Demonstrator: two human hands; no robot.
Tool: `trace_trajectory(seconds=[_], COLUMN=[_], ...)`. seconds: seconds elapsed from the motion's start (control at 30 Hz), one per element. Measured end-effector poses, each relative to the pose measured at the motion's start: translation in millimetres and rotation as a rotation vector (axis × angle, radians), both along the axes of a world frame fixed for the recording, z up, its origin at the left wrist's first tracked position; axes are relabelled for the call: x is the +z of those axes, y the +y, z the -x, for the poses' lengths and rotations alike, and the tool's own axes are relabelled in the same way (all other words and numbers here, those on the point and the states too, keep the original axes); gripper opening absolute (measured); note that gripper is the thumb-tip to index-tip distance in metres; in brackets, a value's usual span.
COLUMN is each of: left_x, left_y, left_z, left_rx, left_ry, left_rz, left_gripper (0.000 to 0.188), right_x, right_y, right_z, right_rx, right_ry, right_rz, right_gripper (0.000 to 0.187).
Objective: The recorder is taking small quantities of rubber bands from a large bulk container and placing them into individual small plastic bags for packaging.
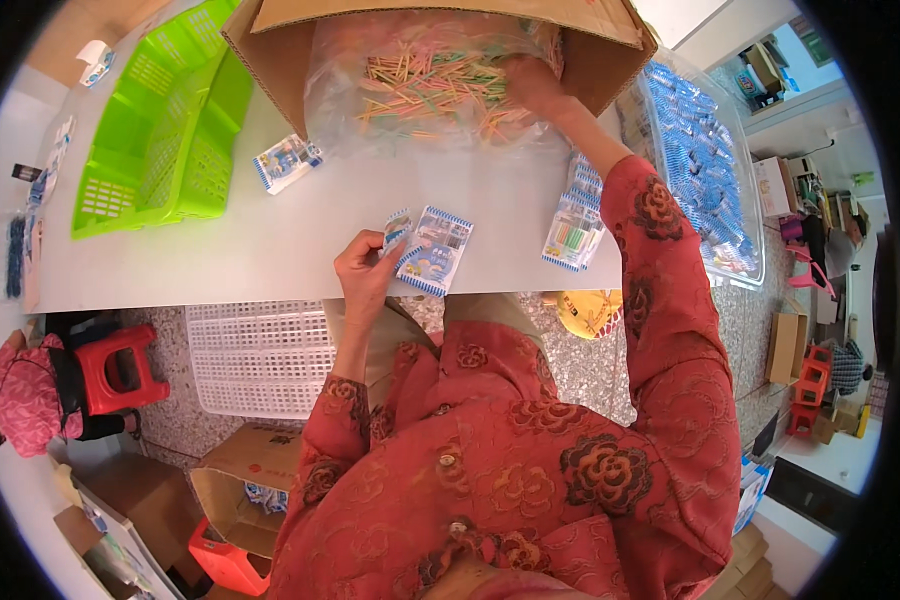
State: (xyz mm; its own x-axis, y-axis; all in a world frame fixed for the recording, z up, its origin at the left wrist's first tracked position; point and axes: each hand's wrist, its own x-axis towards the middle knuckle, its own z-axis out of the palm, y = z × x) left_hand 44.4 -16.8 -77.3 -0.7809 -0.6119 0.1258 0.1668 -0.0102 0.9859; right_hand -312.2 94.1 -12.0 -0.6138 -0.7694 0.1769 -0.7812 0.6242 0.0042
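My left hand is at the table's near edge, thumb and fingers pinching a small blue-and-white packet. Right beside it, a larger printed packet with striped edges lies on the white tabletop. At the far side a cardboard carton lies with its opening toward me. Inside it, a clear plastic bag holds a heap of thin pink, yellow and green sticks. My right hand reaches into the right side of this heap; its fingertips are hidden among the sticks.
Another packet lies left of centre, and packets lie under my right forearm. A green basket stands at left. A clear tub at right holds many blue packets. Below the table is a white crate; a person sits at far left.
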Motion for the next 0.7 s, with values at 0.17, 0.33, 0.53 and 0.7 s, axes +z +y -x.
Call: trace_trajectory(seconds=[0.17, 0.33, 0.53, 0.7], left_x=[-1, 9, 12, 5], left_y=[0, 2, 5, 3], left_z=[-1, -2, 1, 0], left_rx=[0.013, 0.037, 0.046, 0.018], left_ry=[-0.013, -0.036, -0.057, -0.025], left_rz=[0.015, 0.033, 0.088, 0.073], left_gripper=[0.009, 0.009, 0.007, 0.007], right_x=[22, 37, -19, -44], right_y=[6, 17, 16, 10], right_z=[-7, -49, -107, -122], right_rx=[-0.002, 0.017, 0.027, 0.166], right_ry=[0.027, -0.677, -0.707, -0.592], right_rz=[0.313, 0.590, 0.560, 0.616], right_gripper=[0.026, 0.022, 0.017, 0.019])
